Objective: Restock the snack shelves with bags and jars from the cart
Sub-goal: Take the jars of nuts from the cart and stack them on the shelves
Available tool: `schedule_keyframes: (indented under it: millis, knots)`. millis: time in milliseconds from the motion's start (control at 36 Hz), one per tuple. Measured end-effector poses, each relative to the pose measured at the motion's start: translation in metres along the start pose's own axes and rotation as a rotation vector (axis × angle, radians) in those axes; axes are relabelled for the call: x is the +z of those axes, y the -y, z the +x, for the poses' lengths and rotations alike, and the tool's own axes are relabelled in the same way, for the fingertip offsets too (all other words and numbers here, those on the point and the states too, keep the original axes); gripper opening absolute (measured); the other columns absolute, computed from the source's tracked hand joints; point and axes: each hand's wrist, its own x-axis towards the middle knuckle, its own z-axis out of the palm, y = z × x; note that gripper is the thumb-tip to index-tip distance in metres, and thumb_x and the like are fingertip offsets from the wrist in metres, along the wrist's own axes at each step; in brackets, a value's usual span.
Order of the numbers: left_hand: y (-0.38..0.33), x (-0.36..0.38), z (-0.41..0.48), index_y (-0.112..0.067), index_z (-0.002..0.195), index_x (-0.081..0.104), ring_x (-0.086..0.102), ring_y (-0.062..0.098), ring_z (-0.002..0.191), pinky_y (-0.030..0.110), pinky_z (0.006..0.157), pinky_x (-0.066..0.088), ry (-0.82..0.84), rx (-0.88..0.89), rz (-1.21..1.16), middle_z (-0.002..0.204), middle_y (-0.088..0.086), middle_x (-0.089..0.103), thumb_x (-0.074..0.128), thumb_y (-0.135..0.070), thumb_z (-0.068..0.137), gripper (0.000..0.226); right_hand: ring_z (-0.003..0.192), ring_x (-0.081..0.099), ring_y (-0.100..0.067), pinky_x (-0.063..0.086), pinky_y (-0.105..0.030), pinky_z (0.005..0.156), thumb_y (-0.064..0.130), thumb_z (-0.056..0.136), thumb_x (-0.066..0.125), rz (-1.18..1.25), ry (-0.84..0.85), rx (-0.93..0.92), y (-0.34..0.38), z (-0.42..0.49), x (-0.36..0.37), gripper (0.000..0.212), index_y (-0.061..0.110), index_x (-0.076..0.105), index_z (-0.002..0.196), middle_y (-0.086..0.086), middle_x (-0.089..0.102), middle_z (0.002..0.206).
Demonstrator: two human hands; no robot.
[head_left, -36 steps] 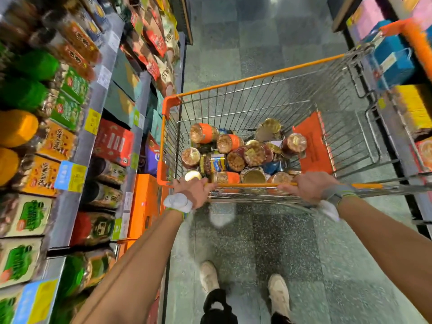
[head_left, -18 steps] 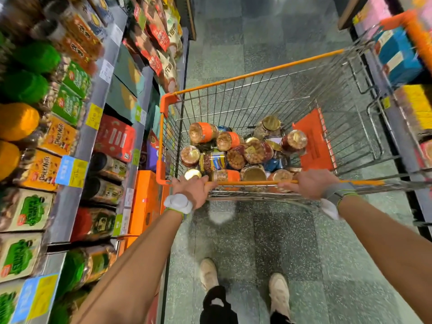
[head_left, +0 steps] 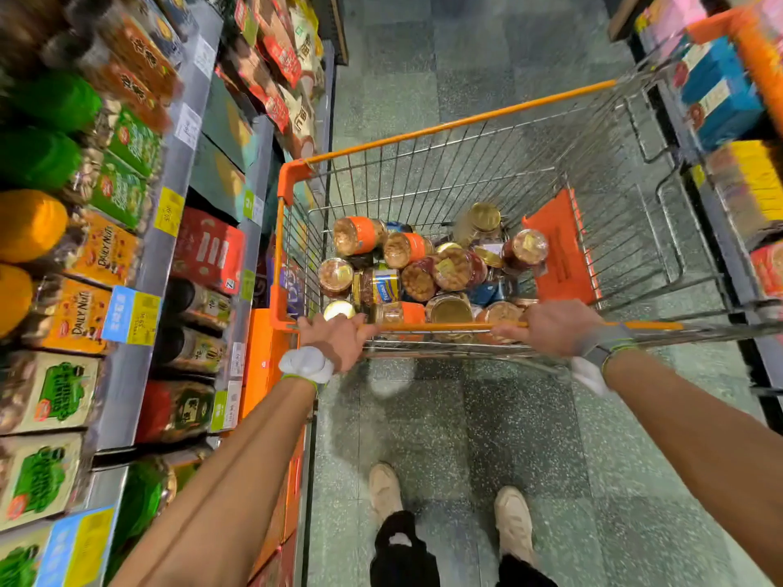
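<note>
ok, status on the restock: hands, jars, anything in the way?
Left hand and right hand both grip the cart handle. Jars piled in the cart, none picked. Shelves close along its left side.

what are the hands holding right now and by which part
Both hold the shopping cart by its orange handle bar: the left hand near the bar's left corner, the right hand further right along it.

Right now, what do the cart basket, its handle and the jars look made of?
Cart basket: bare steel-looking wire, grey, glossy grid. Handle: orange, smooth, probably plastic-coated bar. Jars: clear walls showing contents, likely plastic; lids orange plastic or gold, metallic-looking.
</note>
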Motion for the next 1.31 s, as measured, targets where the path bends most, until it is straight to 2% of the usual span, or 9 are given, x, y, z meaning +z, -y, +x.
schedule_keyframes:
  millis: [111, 333, 500, 611, 806, 917, 1083, 1167, 1306]
  knots:
    - [0.009, 0.002, -0.009, -0.04, 0.138, 0.046, 0.043, 0.042, 0.13, 0.054, 0.108, 0.027, 0.061, -0.011, 0.006, 0.143, 0.007, 0.053, 0.017, -0.063, 0.103, 0.051, 0.056, 0.06, -0.012, 0.059, -0.034, 0.063, 0.097, 0.069, -0.002, -0.001, 0.002, -0.056, 0.013, -0.002, 0.002, 0.102, 0.015, 0.059, 0.072, 0.004, 0.056, 0.063]
    - [0.013, 0.013, -0.02, -0.047, 0.129, 0.048, 0.045, 0.042, 0.124, 0.054, 0.098, 0.027, 0.067, -0.032, -0.058, 0.129, 0.007, 0.055, 0.019, -0.058, 0.101, 0.042, 0.045, 0.045, -0.012, 0.061, -0.029, 0.058, 0.096, 0.073, -0.004, -0.018, -0.026, -0.096, 0.015, -0.004, 0.0, 0.092, 0.019, 0.048, 0.066, 0.006, 0.043, 0.057]
    - [0.014, 0.021, -0.023, -0.034, 0.102, 0.053, 0.047, 0.025, 0.106, 0.042, 0.077, 0.012, -0.076, -0.03, -0.082, 0.098, -0.006, 0.045, 0.016, -0.066, 0.095, 0.05, 0.05, 0.055, -0.009, 0.059, -0.026, 0.056, 0.096, 0.07, -0.004, 0.008, -0.01, -0.091, 0.021, -0.006, -0.004, 0.101, 0.018, 0.059, 0.077, 0.005, 0.049, 0.061]
    - [0.017, 0.023, -0.016, -0.033, 0.086, 0.041, 0.048, 0.029, 0.106, 0.045, 0.082, 0.025, -0.055, -0.035, -0.087, 0.102, -0.003, 0.051, 0.023, -0.062, 0.099, 0.036, 0.052, 0.056, -0.01, 0.06, -0.028, 0.058, 0.097, 0.068, -0.004, 0.019, 0.003, -0.074, 0.022, -0.01, -0.005, 0.101, 0.019, 0.059, 0.077, 0.004, 0.05, 0.063]
    - [0.019, 0.012, -0.014, -0.047, 0.122, 0.054, 0.053, 0.03, 0.115, 0.055, 0.097, 0.03, -0.071, 0.013, -0.129, 0.112, 0.003, 0.061, 0.019, -0.05, 0.105, 0.039, 0.061, 0.063, -0.011, 0.056, -0.029, 0.059, 0.101, 0.061, -0.005, 0.046, 0.036, 0.008, 0.022, -0.007, -0.007, 0.11, 0.023, 0.064, 0.097, 0.004, 0.056, 0.065]
    - [0.025, 0.011, -0.016, -0.049, 0.127, 0.054, 0.054, 0.027, 0.113, 0.06, 0.106, 0.029, -0.07, 0.034, -0.116, 0.107, -0.001, 0.059, 0.021, -0.042, 0.108, 0.038, 0.056, 0.056, -0.01, 0.051, -0.028, 0.054, 0.102, 0.059, -0.007, 0.044, 0.045, 0.001, 0.028, 0.0, -0.009, 0.117, 0.026, 0.067, 0.109, 0.002, 0.051, 0.061]
    - [0.046, 0.021, -0.007, -0.038, 0.112, 0.058, 0.058, 0.032, 0.109, 0.05, 0.097, 0.035, -0.122, 0.015, -0.108, 0.11, 0.007, 0.066, 0.021, -0.057, 0.104, 0.042, 0.056, 0.057, -0.013, 0.055, -0.03, 0.06, 0.097, 0.066, 0.004, 0.016, 0.064, 0.035, 0.049, 0.0, -0.017, 0.097, 0.016, 0.057, 0.073, 0.002, 0.056, 0.064]
    - [0.057, 0.022, -0.007, -0.036, 0.101, 0.055, 0.058, 0.03, 0.108, 0.045, 0.093, 0.038, -0.14, 0.001, -0.076, 0.112, 0.008, 0.067, 0.02, -0.06, 0.103, 0.043, 0.056, 0.056, -0.013, 0.051, -0.027, 0.054, 0.09, 0.078, 0.01, -0.012, 0.039, 0.021, 0.063, 0.001, -0.021, 0.087, 0.016, 0.056, 0.074, 0.002, 0.057, 0.066]
    - [0.066, 0.024, -0.011, -0.029, 0.113, 0.055, 0.057, 0.031, 0.11, 0.044, 0.089, 0.038, -0.109, -0.003, -0.074, 0.116, 0.01, 0.064, 0.02, -0.052, 0.104, 0.043, 0.058, 0.058, -0.013, 0.057, -0.032, 0.063, 0.089, 0.079, 0.01, -0.021, 0.057, -0.003, 0.072, 0.002, -0.026, 0.075, 0.023, 0.043, 0.069, -0.002, 0.063, 0.071]
